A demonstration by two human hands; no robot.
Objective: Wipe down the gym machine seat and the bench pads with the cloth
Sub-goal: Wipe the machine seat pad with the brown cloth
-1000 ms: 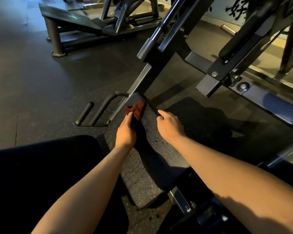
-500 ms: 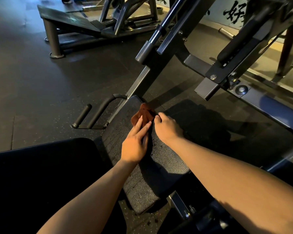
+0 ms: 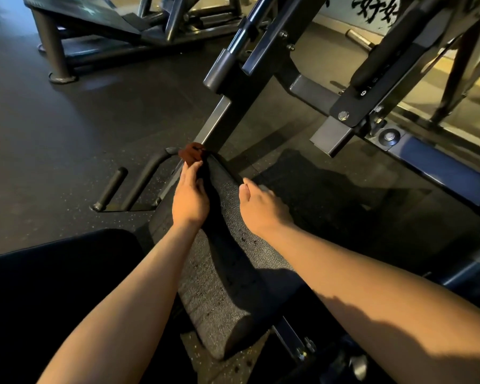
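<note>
Now the left hand (image 3: 190,200) is out at the far tip of the bench pad (image 3: 227,261). Its fingers (image 3: 191,173) are stretched fairly straight, pressing on the rust-brown cloth (image 3: 190,155). The cloth sits bunched right where the pad meets the steel upright (image 3: 215,124). No pinch shows, though the underside of the hand is hidden. Across the pad, the right hand (image 3: 259,207) braces the right edge, thumb on top, the other fingers curling down over the side and out of sight.

That cloth looks small, thin and limp. It crumples rather than lying flat, so it should weigh next to nothing and could easily slip out from under a light touch. It is best spread under flat fingers, or pinched at a fold.

The pad is another story: long, narrowing away, rounded at its near end, skinned in pebbled grey vinyl over what is likely firm foam. A few dark droplets (image 3: 245,239) bead on it, so the surface probably sheds moisture and goes slick when wet. It looks fixed to the frame and unlikely to shift.

Beside it, a foam-sleeved handle (image 3: 110,187) juts out over the speckled rubber floor (image 3: 53,128). A smooth black pad (image 3: 53,286) lies at lower left.
</note>
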